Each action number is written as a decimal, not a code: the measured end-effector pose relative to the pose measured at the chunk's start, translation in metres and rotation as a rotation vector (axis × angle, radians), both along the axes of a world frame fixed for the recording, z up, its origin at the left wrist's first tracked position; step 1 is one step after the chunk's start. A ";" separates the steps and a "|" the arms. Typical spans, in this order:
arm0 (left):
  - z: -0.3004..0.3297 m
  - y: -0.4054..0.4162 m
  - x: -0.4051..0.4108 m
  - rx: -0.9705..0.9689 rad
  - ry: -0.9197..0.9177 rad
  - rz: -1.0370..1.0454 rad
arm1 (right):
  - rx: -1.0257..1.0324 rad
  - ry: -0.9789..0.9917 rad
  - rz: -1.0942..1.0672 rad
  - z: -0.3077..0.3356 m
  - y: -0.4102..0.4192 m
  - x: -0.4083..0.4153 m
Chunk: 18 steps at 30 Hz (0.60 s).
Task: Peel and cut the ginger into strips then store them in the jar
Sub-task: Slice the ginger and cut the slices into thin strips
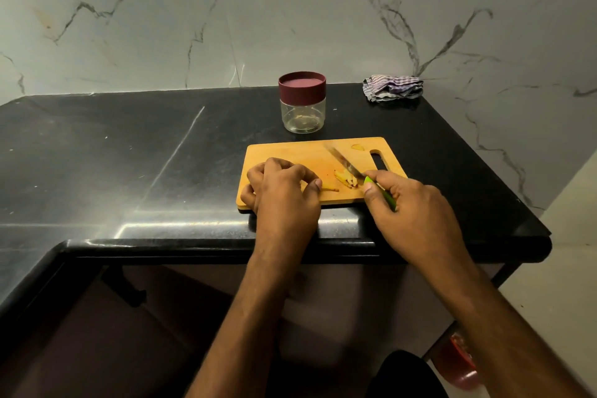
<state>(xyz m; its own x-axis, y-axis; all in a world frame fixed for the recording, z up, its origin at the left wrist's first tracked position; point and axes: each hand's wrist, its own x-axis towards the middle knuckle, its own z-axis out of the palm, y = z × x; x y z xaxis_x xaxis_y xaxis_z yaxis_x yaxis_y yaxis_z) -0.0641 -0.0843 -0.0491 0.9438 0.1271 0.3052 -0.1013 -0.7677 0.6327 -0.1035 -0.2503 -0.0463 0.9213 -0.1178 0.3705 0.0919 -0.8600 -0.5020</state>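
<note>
Wooden cutting board (290, 152), smooth, rectangular with rounded corners and a slotted handle hole at its right end, lying near the front edge of a polished black stone counter (129, 155). White marble-look wall (290, 10) with grey veins behind. Pale ginger strips (346, 178) in a small heap on the board's right half, touching the blade of a knife (347, 165); one thin sliver (330, 189) apart to the left, by the left thumb. Tiny pale scrap (357, 147) near the board's far edge.

Left hand (284, 191) resting on the board's left half, fingers curled downward, perhaps over a piece of ginger; too hidden to tell whether anything is held. Right hand (410, 203) clamped round the knife's green handle, steel blade angled up-left across the board, slightly blurred.

Clear round jar (303, 116) with a maroon screw lid (302, 86) on, standing upright just beyond the board's far edge, apart from it; a few pale bits on its bottom. Crumpled striped cloth (392, 87) at the back right corner, against the wall.

Wide bare stretch of counter to the left of the board; counter's right edge close beyond the board's handle end, front lip rounded and glossy just beneath the wrists. Part of a red container (462, 362) on the floor, lower right.
</note>
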 end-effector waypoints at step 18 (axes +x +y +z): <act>-0.009 -0.005 0.001 0.069 -0.111 -0.021 | -0.038 0.155 0.040 0.005 0.005 -0.034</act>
<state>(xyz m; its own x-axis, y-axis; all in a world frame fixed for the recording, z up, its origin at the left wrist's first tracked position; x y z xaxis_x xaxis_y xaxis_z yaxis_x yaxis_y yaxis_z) -0.0635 -0.0889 -0.0581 0.9059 0.0823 0.4154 -0.1847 -0.8059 0.5625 -0.1377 -0.2451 -0.0418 0.9716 -0.0682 0.2267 0.0505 -0.8758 -0.4800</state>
